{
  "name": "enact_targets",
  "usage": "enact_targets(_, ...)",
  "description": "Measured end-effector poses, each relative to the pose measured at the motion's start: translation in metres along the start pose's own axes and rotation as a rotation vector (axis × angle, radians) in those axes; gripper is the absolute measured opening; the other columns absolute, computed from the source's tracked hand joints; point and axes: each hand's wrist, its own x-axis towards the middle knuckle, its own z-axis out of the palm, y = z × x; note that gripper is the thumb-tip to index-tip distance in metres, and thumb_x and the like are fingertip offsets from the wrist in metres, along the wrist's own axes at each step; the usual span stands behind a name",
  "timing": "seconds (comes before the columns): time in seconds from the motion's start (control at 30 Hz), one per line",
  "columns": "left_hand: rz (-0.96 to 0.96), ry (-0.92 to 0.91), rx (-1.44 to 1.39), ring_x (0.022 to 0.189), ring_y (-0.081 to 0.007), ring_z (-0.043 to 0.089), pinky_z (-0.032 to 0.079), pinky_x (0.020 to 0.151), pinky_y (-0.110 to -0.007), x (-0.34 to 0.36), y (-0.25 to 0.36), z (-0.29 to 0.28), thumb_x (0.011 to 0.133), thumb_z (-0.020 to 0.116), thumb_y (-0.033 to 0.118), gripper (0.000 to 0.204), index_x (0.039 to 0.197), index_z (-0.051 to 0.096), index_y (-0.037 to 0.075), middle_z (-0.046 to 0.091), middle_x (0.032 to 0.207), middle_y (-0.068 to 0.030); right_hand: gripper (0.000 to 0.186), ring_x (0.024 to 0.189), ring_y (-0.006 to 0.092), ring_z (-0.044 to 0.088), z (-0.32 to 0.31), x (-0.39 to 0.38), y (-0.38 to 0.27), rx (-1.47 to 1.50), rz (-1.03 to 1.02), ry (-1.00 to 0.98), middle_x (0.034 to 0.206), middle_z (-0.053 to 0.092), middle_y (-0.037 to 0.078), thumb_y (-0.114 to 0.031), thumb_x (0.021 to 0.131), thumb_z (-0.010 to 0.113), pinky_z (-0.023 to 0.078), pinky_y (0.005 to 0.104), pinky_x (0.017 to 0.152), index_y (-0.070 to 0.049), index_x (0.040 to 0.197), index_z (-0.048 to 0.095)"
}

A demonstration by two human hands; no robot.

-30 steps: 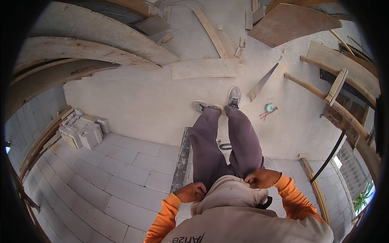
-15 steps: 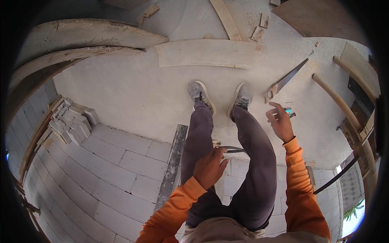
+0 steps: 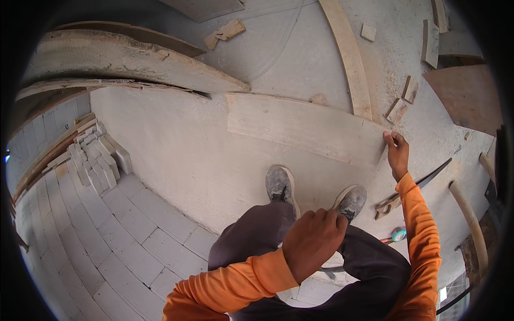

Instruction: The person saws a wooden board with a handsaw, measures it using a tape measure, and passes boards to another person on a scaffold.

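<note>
My right hand is closed on the right end of a wide pale plywood strip, which lies on the grey floor beyond my shoes. My left hand is raised over my knees with its fingers curled; whether anything is inside is hidden. A handsaw lies beside my right forearm, partly covered by the orange sleeve. A teal tape measure, with red handles partly showing beside it, lies near my right leg.
Curved boards stand along the left and top. A narrow curved strip, wood offcuts and a brown panel lie ahead and right. Stacked pale blocks sit at left on block paving. Bamboo poles are at right.
I have bent forward. My right hand moved from my waist, past the tape measure, onto the plywood strip. My left hand left my waist and rose over my knees.
</note>
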Motion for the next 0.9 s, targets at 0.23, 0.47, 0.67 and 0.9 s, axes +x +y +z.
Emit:
enact_targets(0.23, 0.011, 0.193, 0.235, 0.078, -0.019, 0.06, 0.051, 0.069, -0.031, 0.023, -0.043, -0.021, 0.079, 0.077, 0.022, 0.03, 0.095, 0.06, 0.003, 0.056, 0.083, -0.0064, 0.032, 0.1, 0.0099, 0.052, -0.002, 0.001, -0.039, 0.537, -0.062, -0.07, 0.105, 0.063, 0.0, -0.035, 0.103, 0.064, 0.041, 0.0256, 0.094, -0.004, 0.112, 0.064)
enact_targets(0.47, 0.12, 0.32, 0.411, 0.082, -0.021, 0.062, 0.05, 0.074, -0.033, 0.031, -0.043, -0.016, 0.081, 0.076, 0.023, 0.03, 0.096, 0.06, 0.003, 0.059, 0.086, -0.0069, 0.029, 0.096, 0.0095, 0.053, -0.06, 0.033, -0.038, 0.372, -0.262, 0.374, 0.099, 0.064, -0.002, -0.033, 0.104, 0.061, 0.041, 0.0252, 0.093, -0.005, 0.107, 0.067)
enact_targets(0.67, 0.227, 0.106, 0.347, 0.086, -0.0234, 0.063, 0.051, 0.079, -0.035, 0.004, -0.023, -0.008, 0.086, 0.075, 0.03, 0.037, 0.109, 0.062, 0.003, 0.062, 0.094, -0.0085, 0.041, 0.112, 0.0164, 0.061, -0.105, 0.032, 0.017, 0.379, -0.229, 0.515, 0.121, 0.071, 0.011, -0.029, 0.103, 0.062, 0.043, 0.0281, 0.103, 0.003, 0.129, 0.067)
enact_targets(0.9, 0.146, 0.036, 0.413, 0.089, -0.0296, 0.064, 0.052, 0.083, -0.039, -0.017, -0.015, -0.019, 0.086, 0.077, 0.031, 0.047, 0.121, 0.062, 0.003, 0.064, 0.102, -0.0129, 0.041, 0.127, 0.0277, 0.06, -0.139, -0.058, 0.029, 1.12, -0.471, 0.512, 0.131, 0.064, 0.021, -0.013, 0.106, 0.055, 0.048, 0.0379, 0.113, 0.011, 0.139, 0.051)
